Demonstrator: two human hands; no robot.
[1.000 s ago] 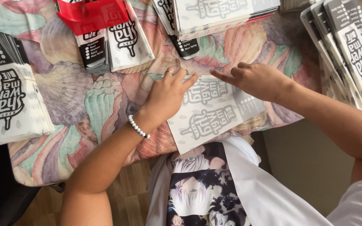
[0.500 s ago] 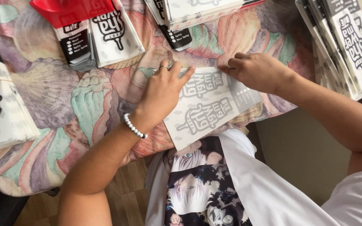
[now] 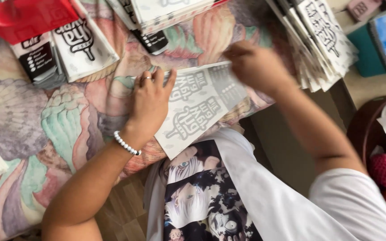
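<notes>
Left hand (image 3: 150, 105) flat, fingers spread, pinning the white printed paper bag (image 3: 197, 107) mid-frame; right hand (image 3: 255, 64) blurred, grip unclear; looks mid-fold; next needs a firm crease.

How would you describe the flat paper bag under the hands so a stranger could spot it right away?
Start at the table with the pastel shell-print cloth. At its near edge, the left hand presses on a flat white bag while the right hand is at its far end. Unlike the stacks around it, it lies alone, overhanging the edge.
</notes>
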